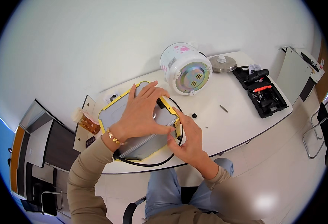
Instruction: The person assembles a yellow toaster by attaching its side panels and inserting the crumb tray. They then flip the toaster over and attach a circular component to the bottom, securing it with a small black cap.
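A flat grey box with a yellow rim (112, 112) lies on the white table before me; I cannot tell what device it is. My left hand (141, 109) rests across its top with fingers spread, thumb pointing toward the right hand. Beneath that palm a small shiny round part is partly hidden. At the box's right edge, my right hand (189, 137) grips the yellow corner, index finger along the rim and thumb near the left thumb. A black cable (152, 164) loops around the near and right sides of the box.
Behind stands a white rice cooker (171, 59) on its side, metal base showing, beside a steel lid (223, 66). An open black tool case (268, 99) sits right. A small black knob (194, 115) and a screwdriver bit (223, 108) lie between. A drink bottle (87, 123) is at left.
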`<control>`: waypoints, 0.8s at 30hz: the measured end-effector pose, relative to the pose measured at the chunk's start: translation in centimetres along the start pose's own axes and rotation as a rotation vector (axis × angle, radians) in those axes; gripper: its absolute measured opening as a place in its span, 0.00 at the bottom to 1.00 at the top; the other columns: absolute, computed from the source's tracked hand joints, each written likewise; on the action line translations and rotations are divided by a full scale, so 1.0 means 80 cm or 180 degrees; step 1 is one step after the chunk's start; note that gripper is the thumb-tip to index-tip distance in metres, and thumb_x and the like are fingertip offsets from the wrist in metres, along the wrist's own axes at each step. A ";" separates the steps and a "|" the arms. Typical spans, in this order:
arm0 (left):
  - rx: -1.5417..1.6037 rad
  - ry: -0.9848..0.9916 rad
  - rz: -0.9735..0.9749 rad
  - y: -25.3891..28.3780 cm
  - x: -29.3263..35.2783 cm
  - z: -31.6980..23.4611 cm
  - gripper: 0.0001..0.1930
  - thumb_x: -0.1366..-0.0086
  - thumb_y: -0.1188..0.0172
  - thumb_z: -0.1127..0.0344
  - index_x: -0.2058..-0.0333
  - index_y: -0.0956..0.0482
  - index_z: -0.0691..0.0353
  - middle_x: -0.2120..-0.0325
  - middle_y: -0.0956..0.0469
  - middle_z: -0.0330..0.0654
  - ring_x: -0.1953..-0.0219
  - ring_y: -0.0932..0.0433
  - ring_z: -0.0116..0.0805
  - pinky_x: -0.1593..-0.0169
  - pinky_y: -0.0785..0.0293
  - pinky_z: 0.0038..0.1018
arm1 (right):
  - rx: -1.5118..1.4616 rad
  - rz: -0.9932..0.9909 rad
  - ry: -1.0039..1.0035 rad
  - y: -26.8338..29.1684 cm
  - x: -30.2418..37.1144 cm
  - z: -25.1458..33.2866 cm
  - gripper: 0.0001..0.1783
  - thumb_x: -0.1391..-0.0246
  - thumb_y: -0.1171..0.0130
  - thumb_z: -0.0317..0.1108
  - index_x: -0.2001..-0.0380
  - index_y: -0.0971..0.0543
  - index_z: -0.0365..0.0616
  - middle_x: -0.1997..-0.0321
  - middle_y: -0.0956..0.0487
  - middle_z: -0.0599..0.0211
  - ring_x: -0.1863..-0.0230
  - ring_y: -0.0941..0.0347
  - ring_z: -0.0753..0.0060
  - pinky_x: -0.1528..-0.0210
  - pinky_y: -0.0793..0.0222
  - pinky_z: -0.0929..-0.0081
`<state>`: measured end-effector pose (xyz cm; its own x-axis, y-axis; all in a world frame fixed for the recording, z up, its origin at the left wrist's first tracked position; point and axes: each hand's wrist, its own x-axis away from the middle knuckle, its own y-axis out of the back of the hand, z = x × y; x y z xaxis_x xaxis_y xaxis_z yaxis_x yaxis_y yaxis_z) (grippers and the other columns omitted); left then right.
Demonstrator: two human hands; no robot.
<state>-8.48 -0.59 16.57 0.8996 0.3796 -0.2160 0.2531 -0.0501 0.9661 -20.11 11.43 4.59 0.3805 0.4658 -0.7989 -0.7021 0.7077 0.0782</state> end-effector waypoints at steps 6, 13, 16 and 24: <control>0.0022 -0.0192 -0.0090 0.002 0.005 0.001 0.46 0.59 0.25 0.44 0.39 0.30 0.48 0.44 0.28 0.40 0.28 0.46 0.49 0.28 0.64 0.60 | 0.0721 0.0129 0.0372 0.010 -0.006 0.004 0.40 0.63 0.33 0.30 0.41 0.26 0.31 0.65 0.19 0.56 0.62 0.21 0.54 0.60 0.25 0.63; 0.0073 -0.0431 -0.0019 0.006 0.004 0.001 0.28 0.57 0.24 0.49 0.57 0.21 0.50 0.47 0.28 0.36 0.28 0.46 0.56 0.31 0.64 0.69 | 0.0438 0.0102 0.0439 0.011 -0.004 -0.003 0.39 0.61 0.33 0.30 0.40 0.27 0.33 0.57 0.18 0.52 0.59 0.20 0.52 0.59 0.23 0.63; 0.0080 -0.0412 -0.0005 0.005 0.003 -0.004 0.27 0.58 0.24 0.51 0.59 0.22 0.51 0.50 0.28 0.36 0.30 0.42 0.54 0.31 0.64 0.67 | 0.0188 0.0226 0.0206 0.020 0.004 -0.008 0.36 0.59 0.34 0.29 0.42 0.26 0.34 0.51 0.18 0.51 0.57 0.20 0.51 0.57 0.22 0.64; 0.0160 -0.0446 -0.0023 0.005 -0.003 -0.005 0.29 0.63 0.24 0.56 0.61 0.26 0.52 0.53 0.30 0.39 0.40 0.33 0.44 0.31 0.63 0.63 | 0.1328 -0.0202 -0.0636 0.127 0.036 -0.121 0.12 0.49 0.38 0.21 0.60 0.17 0.41 0.61 0.16 0.59 0.65 0.20 0.57 0.62 0.24 0.66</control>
<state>-8.74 -0.31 17.05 0.9376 0.2477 -0.2439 0.2741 -0.0955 0.9569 -31.95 14.83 -2.68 0.5519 0.4789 -0.6826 -0.3873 0.8722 0.2988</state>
